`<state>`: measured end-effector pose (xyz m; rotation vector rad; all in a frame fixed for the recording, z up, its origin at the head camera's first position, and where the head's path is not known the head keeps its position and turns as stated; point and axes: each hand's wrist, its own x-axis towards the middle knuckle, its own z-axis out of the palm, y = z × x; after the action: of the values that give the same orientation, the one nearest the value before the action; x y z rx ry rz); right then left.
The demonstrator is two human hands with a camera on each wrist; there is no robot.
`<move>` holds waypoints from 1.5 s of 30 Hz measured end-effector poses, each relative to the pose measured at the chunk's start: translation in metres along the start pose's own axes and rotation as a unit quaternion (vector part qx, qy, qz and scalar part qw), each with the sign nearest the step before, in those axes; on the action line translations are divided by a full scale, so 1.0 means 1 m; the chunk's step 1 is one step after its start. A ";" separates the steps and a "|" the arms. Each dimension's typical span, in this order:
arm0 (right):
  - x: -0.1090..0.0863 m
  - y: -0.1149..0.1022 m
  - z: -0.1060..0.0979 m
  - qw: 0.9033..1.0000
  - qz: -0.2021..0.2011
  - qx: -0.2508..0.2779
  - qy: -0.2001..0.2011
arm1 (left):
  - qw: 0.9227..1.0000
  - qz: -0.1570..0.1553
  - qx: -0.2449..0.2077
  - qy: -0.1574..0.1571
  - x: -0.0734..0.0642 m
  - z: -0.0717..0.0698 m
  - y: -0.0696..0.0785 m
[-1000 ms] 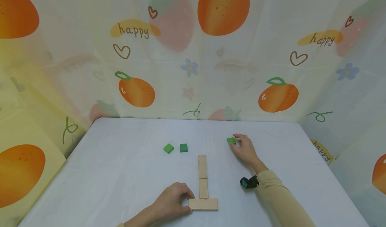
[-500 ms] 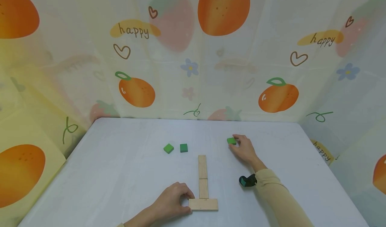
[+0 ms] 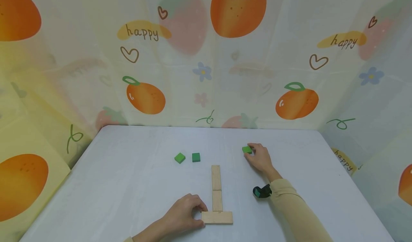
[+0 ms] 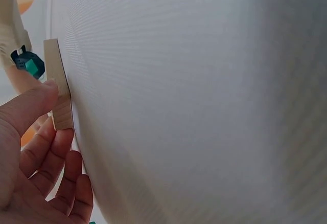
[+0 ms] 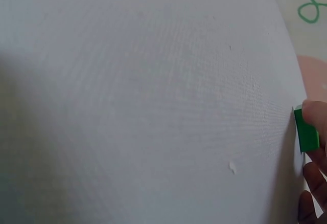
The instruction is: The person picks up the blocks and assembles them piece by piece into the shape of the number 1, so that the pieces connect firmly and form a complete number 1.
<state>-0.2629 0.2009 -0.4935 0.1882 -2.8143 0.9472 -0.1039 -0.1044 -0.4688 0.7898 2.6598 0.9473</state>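
Note:
At the near end of a T of pale wooden pieces lies a crosswise wooden block point(image 3: 217, 217). My left hand point(image 3: 183, 213) pinches its left end between thumb and fingers, as the left wrist view also shows. Two more wooden blocks, a nearer one point(image 3: 217, 200) and a farther one point(image 3: 216, 177), run end to end away from it. Farther off to the right, my right hand point(image 3: 260, 158) pinches a light green square block point(image 3: 246, 149) at the table surface. In the right wrist view the thumb presses against the green block point(image 5: 306, 130).
Left of the T's far end lie a light green block point(image 3: 180, 158), turned cornerwise, and a darker green block point(image 3: 196, 157). A black wrist camera point(image 3: 262, 191) sticks out from the right sleeve. A printed curtain point(image 3: 206, 92) rises behind the white table point(image 3: 138, 184).
My right forearm and its wrist camera have shifted slightly left. The right fingers stay at the green block, and the left hand and wooden blocks have not visibly moved.

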 end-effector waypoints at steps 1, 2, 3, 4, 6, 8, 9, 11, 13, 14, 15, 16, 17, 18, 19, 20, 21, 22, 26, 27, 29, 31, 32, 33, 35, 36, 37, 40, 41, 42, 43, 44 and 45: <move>0.000 0.000 0.000 1.000 0.001 0.000 0.002 | 1.000 0.000 0.001 0.000 0.000 0.000 0.000; 0.000 -0.001 0.000 1.000 0.001 -0.002 0.003 | 1.000 0.001 0.001 0.000 0.000 0.000 0.000; 0.000 -0.001 0.001 1.000 0.005 -0.001 0.003 | 1.000 0.001 0.001 0.001 0.000 0.000 0.000; 0.000 -0.001 0.001 1.000 0.008 -0.002 0.002 | 1.000 0.001 0.001 0.000 0.000 0.000 0.000; 0.000 -0.001 0.002 1.000 0.014 -0.006 -0.001 | 1.000 0.001 0.001 0.000 0.000 -0.001 0.000; 0.001 -0.001 0.003 1.000 0.016 -0.009 -0.002 | 1.000 0.001 0.001 0.000 0.000 -0.001 0.001; 0.001 0.000 0.003 1.000 0.018 -0.010 -0.003 | 1.000 0.001 0.001 0.000 0.000 -0.001 0.001; 0.001 0.000 0.004 1.000 0.017 -0.012 -0.002 | 1.000 0.001 0.002 0.000 0.000 -0.001 0.000; 0.001 0.001 0.005 1.000 0.017 -0.013 -0.002 | 1.000 0.003 0.002 0.001 0.000 -0.001 0.000; 0.001 0.001 0.005 1.000 0.017 -0.013 -0.002 | 1.000 0.004 0.003 0.002 0.000 -0.001 0.000; 0.001 0.001 0.005 1.000 0.018 -0.013 -0.002 | 1.000 0.004 0.002 0.002 0.000 0.000 0.000; 0.001 0.000 0.005 1.000 0.018 -0.011 -0.002 | 1.000 0.005 0.002 0.002 0.000 0.000 -0.001; 0.001 0.000 0.004 1.000 0.020 -0.010 -0.003 | 1.000 0.005 0.001 0.002 0.000 0.000 -0.001; 0.000 0.000 0.004 1.000 0.022 -0.010 -0.004 | 1.000 0.006 0.000 0.003 0.000 0.000 -0.001; 0.000 -0.001 0.004 1.000 0.024 -0.008 -0.006 | 1.000 0.006 0.000 0.003 0.000 0.000 -0.001; 0.000 -0.001 0.003 1.000 0.025 -0.008 -0.006 | 1.000 0.006 -0.001 0.002 0.000 0.000 -0.001; 0.000 -0.002 0.003 1.000 0.027 -0.006 -0.008 | 1.000 0.006 -0.002 0.002 0.000 -0.001 -0.001; 0.000 -0.003 0.002 1.000 0.028 -0.005 -0.009 | 1.000 0.006 -0.002 0.002 0.000 -0.001 -0.001; -0.001 -0.005 -0.001 1.000 0.025 -0.004 -0.011 | 1.000 0.006 -0.003 0.000 0.000 0.000 -0.001; -0.001 -0.006 -0.001 1.000 0.024 -0.004 -0.012 | 1.000 0.005 -0.003 0.000 0.000 0.000 -0.001; -0.001 -0.006 -0.002 1.000 0.023 -0.004 -0.013 | 1.000 0.005 -0.003 0.001 0.000 0.000 -0.001; -0.001 -0.007 -0.003 1.000 0.023 -0.002 -0.015 | 1.000 0.003 -0.003 0.001 0.000 0.000 -0.001; -0.001 -0.007 -0.003 1.000 0.024 0.000 -0.017 | 1.000 0.003 -0.003 0.001 0.000 0.000 -0.001; -0.001 -0.007 -0.004 1.000 0.024 0.002 -0.018 | 1.000 0.002 -0.003 0.001 0.000 0.000 -0.001; -0.001 -0.007 -0.005 1.000 0.023 0.004 -0.021 | 1.000 0.000 -0.004 0.000 0.000 0.000 -0.001; -0.001 -0.007 -0.005 1.000 0.021 0.004 -0.023 | 1.000 0.000 -0.004 0.000 0.000 0.000 -0.001; -0.001 -0.007 -0.005 0.999 0.020 0.005 -0.024 | 1.000 -0.001 -0.004 -0.001 0.000 0.001 -0.001; 0.000 -0.007 -0.005 0.999 0.019 0.008 -0.027 | 1.000 -0.002 -0.004 -0.002 0.001 0.001 -0.002; 0.001 -0.007 -0.005 0.999 0.017 0.010 -0.026 | 1.000 -0.001 -0.003 -0.002 0.001 0.001 -0.002; 0.001 -0.008 -0.005 0.999 0.015 0.012 -0.027 | 1.000 -0.001 -0.003 -0.002 0.001 0.001 -0.002; 0.002 -0.008 -0.005 0.999 0.014 0.014 -0.027 | 1.000 -0.001 -0.002 -0.002 0.001 0.001 -0.002; 0.002 -0.009 -0.005 0.999 0.009 0.016 -0.026 | 1.000 0.000 -0.002 -0.001 0.001 0.001 -0.002; 0.002 -0.010 -0.004 0.999 0.006 0.018 -0.026 | 1.000 0.000 -0.002 -0.001 0.001 0.001 -0.002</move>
<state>-0.2631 0.1957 -0.4840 0.2028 -2.8510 1.0097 -0.1048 -0.1049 -0.4706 0.7905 2.6556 0.9512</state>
